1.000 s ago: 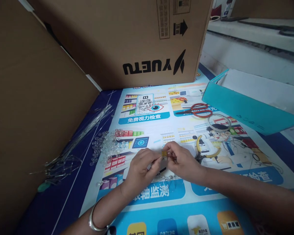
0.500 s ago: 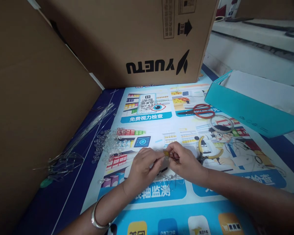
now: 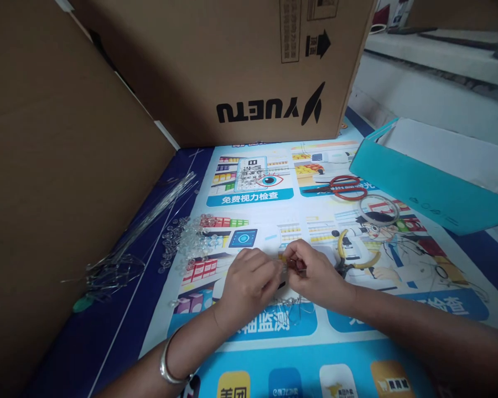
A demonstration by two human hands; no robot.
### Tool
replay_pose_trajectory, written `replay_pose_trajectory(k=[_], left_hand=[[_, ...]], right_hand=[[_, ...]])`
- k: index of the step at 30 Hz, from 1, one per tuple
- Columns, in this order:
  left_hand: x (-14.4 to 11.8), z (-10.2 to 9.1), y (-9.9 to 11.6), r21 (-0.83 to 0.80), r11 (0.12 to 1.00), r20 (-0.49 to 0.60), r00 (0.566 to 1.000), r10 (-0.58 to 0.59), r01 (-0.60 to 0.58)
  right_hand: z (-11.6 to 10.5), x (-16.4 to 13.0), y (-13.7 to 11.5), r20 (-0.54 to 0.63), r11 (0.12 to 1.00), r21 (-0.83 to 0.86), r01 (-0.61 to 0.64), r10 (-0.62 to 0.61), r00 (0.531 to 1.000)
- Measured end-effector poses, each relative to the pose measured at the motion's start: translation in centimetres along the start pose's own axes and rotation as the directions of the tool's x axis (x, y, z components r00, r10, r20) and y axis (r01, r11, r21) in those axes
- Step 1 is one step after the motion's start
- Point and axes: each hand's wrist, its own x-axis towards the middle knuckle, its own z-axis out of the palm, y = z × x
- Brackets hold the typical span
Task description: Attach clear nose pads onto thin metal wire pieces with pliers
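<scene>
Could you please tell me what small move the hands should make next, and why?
I would probably ease the left hand back slightly from the right hand for a quick check, since the two nearly meet and largely hide whatever is between them. The yellow-handled pliers can probably wait, lying ungripped beside the right hand.

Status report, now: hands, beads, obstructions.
Left hand, right hand close together, fingers curled, grip unclear. Clear beads clustered left. Pliers just beyond right hand.

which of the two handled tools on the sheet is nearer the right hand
The yellow-handled pliers, just beside the right hand; the red-handled scissors lie farther off.
</scene>
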Motion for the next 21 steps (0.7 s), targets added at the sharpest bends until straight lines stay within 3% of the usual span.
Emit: replay_pose_trajectory(k=[3,7,13,21], left_hand=[[-0.2,0.03,-0.07,0.023,0.998,0.025,0.998,0.055,-0.055],[-0.31,-0.19,-0.14,-0.113,0.99,0.079,0.992,0.094,-0.085],[-0.33,-0.27,-0.26,-0.283,0.957,-0.007,0.998,0.066,-0.065],[-0.04,-0.33,0.13,-0.206,0.976,-0.056,0.996,0.064,-0.074]], right_hand=[[0.03,0.03,0.01,-0.02,1.0,0.017,-0.01,0.01,1.0],[0.04,0.06,0.11,-0.057,0.999,0.053,-0.01,0.013,0.998],[0.01,0.14,0.38,-0.065,0.997,0.075,-0.006,0.011,0.998],[0.29,0.12,0.52,-0.058,0.995,0.103,0.0,0.006,0.998]])
